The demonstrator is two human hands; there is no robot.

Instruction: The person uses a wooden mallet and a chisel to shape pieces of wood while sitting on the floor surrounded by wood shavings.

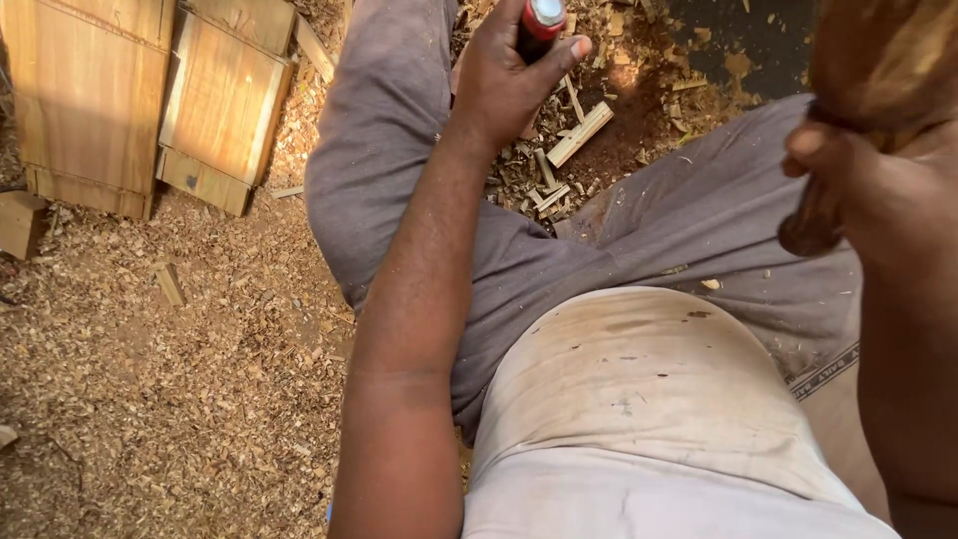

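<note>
your left hand [504, 75] is clamped round a red-handled tool [540, 22] with a silver cap, up over your left thigh. your right hand [833, 165] is closed on a dark handle [810, 225], close to the camera and blurred. offcuts [579, 135] lie between your legs; wooden panels [150, 95] rest on sawdust [150, 399] to the left.
</note>
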